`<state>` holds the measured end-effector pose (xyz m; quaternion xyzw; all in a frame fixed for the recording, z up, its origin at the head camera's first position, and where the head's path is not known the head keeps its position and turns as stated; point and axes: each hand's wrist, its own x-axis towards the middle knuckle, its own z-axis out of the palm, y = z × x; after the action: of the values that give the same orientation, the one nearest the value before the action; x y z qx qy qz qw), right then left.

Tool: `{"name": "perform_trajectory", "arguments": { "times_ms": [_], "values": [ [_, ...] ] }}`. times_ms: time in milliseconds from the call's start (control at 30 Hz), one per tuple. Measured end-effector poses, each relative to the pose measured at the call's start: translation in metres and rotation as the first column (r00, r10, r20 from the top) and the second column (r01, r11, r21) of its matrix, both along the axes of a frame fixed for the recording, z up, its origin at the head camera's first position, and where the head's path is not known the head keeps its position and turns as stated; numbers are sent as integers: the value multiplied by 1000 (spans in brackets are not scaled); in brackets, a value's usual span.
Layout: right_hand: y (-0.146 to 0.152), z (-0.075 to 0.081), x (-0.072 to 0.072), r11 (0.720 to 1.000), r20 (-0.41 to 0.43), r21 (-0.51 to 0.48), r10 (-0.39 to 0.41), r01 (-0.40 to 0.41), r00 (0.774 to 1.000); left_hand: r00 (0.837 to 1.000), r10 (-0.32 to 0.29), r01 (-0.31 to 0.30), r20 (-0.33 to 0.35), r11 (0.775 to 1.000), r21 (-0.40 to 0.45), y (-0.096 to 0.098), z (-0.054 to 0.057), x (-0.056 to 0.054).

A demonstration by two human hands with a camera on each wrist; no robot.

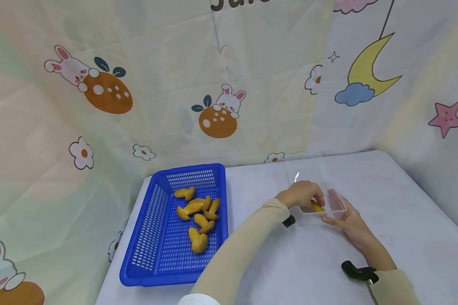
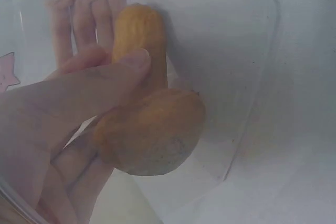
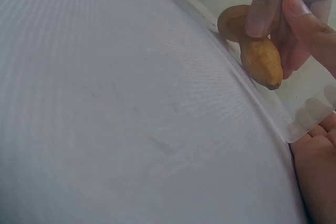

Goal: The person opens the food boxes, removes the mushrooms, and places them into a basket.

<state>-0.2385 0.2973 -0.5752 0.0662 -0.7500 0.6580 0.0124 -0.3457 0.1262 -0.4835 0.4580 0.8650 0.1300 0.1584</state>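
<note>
A clear plastic box [image 1: 311, 212] stands on the right part of the table, its see-through lid [image 1: 303, 163] raised at the back. My left hand [image 1: 301, 195] reaches down into it and pinches a yellow-brown mushroom [image 2: 149, 129], thumb laid across the stem. Through the clear wall, the same mushroom [image 3: 261, 61] shows just inside the box, its tapered end pointing down. My right hand [image 1: 351, 222] grips the box at its near right corner, thumb at the front rim and fingers along the right side.
To the left sits a blue mesh basket [image 1: 168, 262] holding several more mushrooms [image 1: 198, 241]. A white cloth covers the table [image 1: 290, 271]. Behind it hangs a curtain [image 1: 168, 127] printed with rabbits and flowers. Black straps [image 1: 360, 272] are on the wrists.
</note>
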Motion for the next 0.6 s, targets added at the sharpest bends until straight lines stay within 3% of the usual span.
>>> {"name": "perform_trajectory", "arguments": {
  "times_ms": [333,600],
  "values": [
    [1,0,0,1000,9,2,-3,3,1000,999,6,-7,-34,1000,-31,1,0,1],
    [0,0,0,1000,15,11,-10,10,1000,1000,10,-10,14,1000,-13,0,2,1]
  ]
}}
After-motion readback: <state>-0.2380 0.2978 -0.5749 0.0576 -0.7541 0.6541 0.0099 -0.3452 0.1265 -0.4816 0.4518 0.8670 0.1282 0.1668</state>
